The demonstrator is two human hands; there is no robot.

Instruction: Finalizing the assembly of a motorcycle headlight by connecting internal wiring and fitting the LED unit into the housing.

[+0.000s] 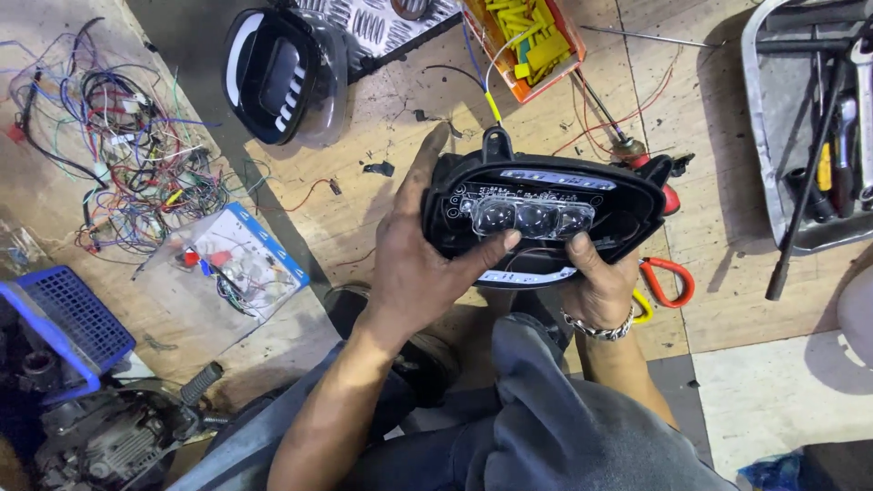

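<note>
A black vehicle headlight housing point(627, 205) with a clear row of three lenses point(532, 216) is held above the wooden floor. My left hand point(414, 259) wraps its left end, thumb resting on the lens row. My right hand point(600, 282), with a metal bracelet at the wrist, grips the lower right edge, thumb near the lenses. Blue and yellow wires point(486, 77) lead away from the top of the housing.
A second black headlight with clear cover point(277, 73) lies at upper left. A tangle of coloured wires point(127, 145), a plastic bag of parts point(232, 264), a blue crate point(64, 323), an orange tray of yellow pieces point(527, 41), a metal tool tray point(818, 118) and red-handled pliers point(668, 277) surround me.
</note>
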